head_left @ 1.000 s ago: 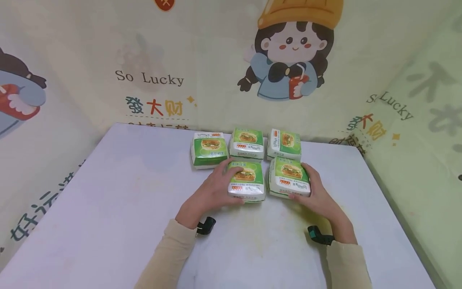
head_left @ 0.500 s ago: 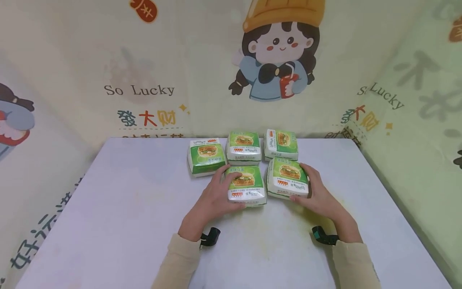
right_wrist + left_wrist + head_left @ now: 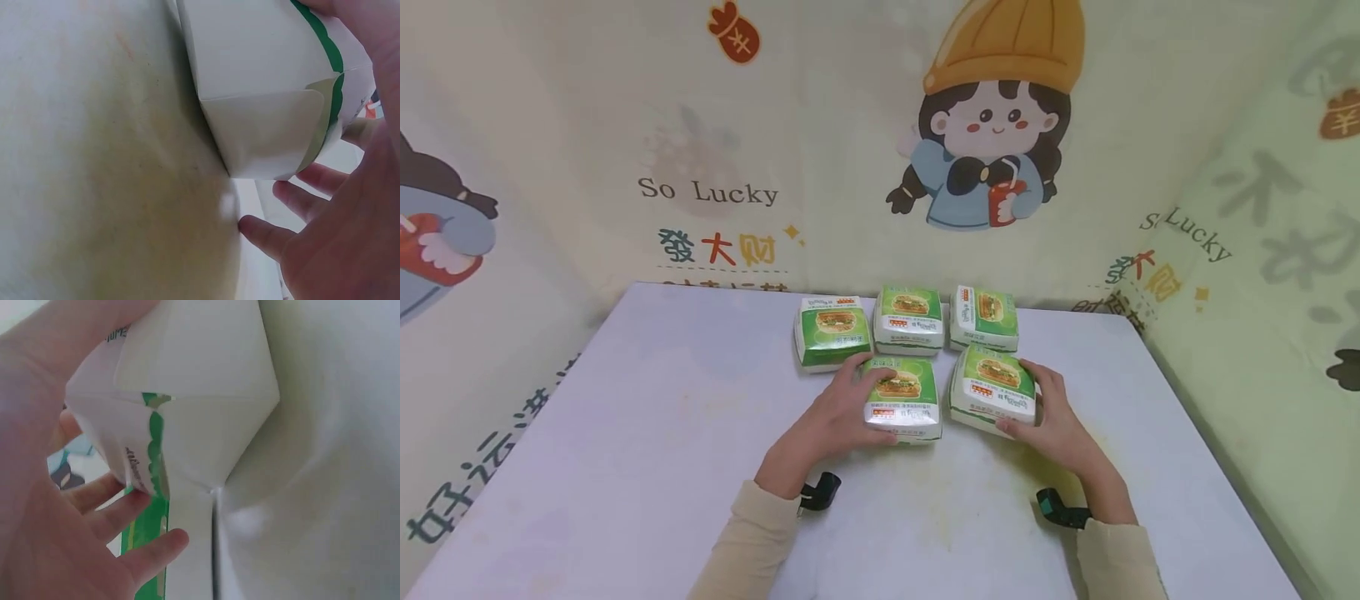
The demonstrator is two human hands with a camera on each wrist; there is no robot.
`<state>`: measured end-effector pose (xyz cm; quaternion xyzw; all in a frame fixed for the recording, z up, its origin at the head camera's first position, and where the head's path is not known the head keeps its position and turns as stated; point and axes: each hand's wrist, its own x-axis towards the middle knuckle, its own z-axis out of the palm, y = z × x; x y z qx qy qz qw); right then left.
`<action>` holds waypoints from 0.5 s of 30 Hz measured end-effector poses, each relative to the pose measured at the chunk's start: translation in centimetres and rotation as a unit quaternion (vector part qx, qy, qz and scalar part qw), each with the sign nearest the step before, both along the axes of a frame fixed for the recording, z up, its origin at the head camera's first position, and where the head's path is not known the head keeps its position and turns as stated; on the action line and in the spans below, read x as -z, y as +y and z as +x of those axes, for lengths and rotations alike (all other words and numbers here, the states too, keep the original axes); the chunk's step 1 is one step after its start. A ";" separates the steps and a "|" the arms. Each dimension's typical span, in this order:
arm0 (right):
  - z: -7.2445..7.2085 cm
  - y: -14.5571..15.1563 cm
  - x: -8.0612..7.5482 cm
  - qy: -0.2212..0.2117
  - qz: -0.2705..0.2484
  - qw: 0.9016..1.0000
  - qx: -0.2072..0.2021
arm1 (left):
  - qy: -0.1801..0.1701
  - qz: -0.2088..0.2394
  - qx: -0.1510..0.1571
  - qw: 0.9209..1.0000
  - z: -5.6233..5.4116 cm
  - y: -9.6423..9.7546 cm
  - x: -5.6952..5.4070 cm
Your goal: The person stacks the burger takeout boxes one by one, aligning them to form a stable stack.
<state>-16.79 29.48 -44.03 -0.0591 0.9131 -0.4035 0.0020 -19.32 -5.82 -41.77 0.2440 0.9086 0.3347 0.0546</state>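
Observation:
Five-sided views aside, the boxes are green and white paper burger boxes printed with a burger. My left hand [image 3: 832, 421] grips the front left burger box [image 3: 904, 408] from its left side, thumb at the near side and fingers over the far left corner. On the right, my right hand [image 3: 1063, 429] holds the front right burger box [image 3: 992, 392], which sits slightly turned. The left wrist view shows the white side of the left box [image 3: 200, 356] by the spread fingers. In the right wrist view, the right box [image 3: 256, 56] shows its white side and a green scalloped edge.
Behind stand three more burger boxes: one at left [image 3: 833, 329], one in the middle [image 3: 910, 321] and one at right [image 3: 985, 317], turned sideways. They stand near the white table's [image 3: 647, 433] back edge. A printed cloth [image 3: 835, 150] hangs behind and at both sides.
The head view has shifted slightly. Both hands keep hold of the same front burger boxes, and the boxes' arrangement looks nearly the same.

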 end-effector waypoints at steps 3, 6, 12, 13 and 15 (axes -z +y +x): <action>0.0 -0.2 -0.1 0.003 0.000 1.000 -0.002 | 0.002 -0.008 0.004 1.000 -0.1 -0.4 -0.1; -0.1 -0.3 -0.3 -0.003 0.003 1.000 -0.010 | -0.003 -0.014 0.013 1.000 -0.1 -0.7 0.0; 0.2 0.1 -0.7 -0.015 0.002 1.000 -0.023 | -0.006 -0.009 0.050 0.999 -0.2 -1.1 0.3; 0.3 0.2 -0.7 -0.017 0.002 1.000 -0.025 | -0.005 -0.006 0.055 0.998 -0.3 -1.2 0.4; 0.6 0.3 -0.5 -0.023 0.003 0.999 -0.027 | -0.012 -0.002 0.065 0.998 -0.3 -1.3 0.5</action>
